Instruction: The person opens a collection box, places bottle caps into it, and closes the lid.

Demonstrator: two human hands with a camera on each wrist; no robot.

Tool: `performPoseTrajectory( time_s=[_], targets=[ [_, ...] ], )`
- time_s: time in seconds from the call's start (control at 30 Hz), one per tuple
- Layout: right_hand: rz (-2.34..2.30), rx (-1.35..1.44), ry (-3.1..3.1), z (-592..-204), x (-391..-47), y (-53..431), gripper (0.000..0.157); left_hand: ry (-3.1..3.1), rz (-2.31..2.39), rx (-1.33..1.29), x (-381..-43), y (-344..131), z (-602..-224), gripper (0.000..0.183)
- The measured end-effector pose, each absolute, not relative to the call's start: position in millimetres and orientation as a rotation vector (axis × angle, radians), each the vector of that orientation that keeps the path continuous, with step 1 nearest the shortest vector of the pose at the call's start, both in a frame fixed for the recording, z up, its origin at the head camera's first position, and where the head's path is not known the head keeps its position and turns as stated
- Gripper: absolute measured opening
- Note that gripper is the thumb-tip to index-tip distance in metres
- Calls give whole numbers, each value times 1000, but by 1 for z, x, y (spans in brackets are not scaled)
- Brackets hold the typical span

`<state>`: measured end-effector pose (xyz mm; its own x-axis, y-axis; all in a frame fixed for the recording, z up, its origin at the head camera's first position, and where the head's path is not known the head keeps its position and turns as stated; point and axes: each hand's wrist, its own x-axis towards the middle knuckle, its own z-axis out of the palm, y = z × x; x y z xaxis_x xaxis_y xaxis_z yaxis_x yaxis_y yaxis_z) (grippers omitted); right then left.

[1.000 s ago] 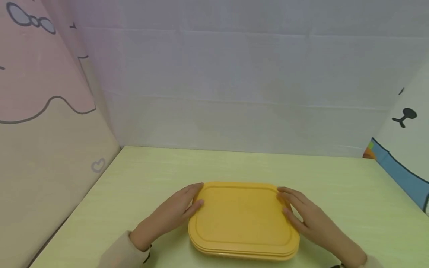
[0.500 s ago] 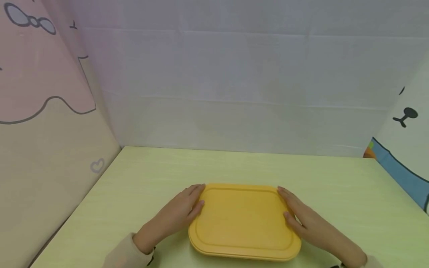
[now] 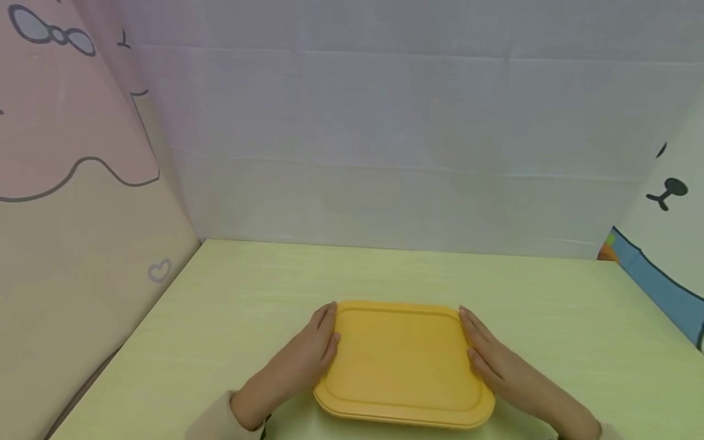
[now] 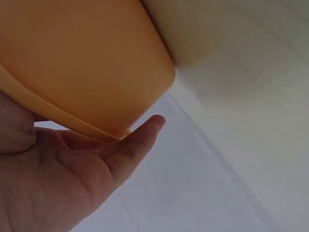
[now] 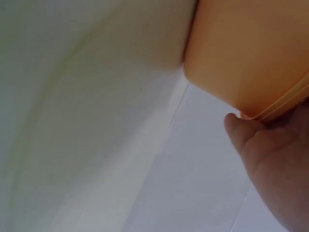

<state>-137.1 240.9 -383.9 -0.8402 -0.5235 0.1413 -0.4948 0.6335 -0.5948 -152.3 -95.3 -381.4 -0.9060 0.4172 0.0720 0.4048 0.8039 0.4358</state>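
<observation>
A yellow rectangular container with rounded corners stands on the table, its smooth side narrowing downward in the left wrist view. Its flat yellow lid is on top. Along the lid's left edge lies my left hand, fingers straight and close together, thumb at the rim. My right hand rests against the opposite edge in much the same way, fingertips by the far corner. Both wrist views show straight fingers touching just at the lid's rim. What the container holds is hidden.
The pale green table spreads out around the container. A plain whitish wall sheet rises behind it. Printed cartoon panels stand at the left and right sides.
My left hand has shifted slightly right, and the fingers of both hands lie straighter along the lid's edges. Less of the ridged rim shows at the lid's near edge.
</observation>
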Motion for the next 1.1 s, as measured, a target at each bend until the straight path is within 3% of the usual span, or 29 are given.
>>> performPoseTrajectory(
  time_s=[0.2,1.1],
  targets=[
    [-1031,-645,2775,-385,-132,238,60,3021,739,625,-142,-88,-381,53],
    [-927,-665,3015,-388,-134,229,53,3178,558,639,-152,-83,-381,48]
  ],
)
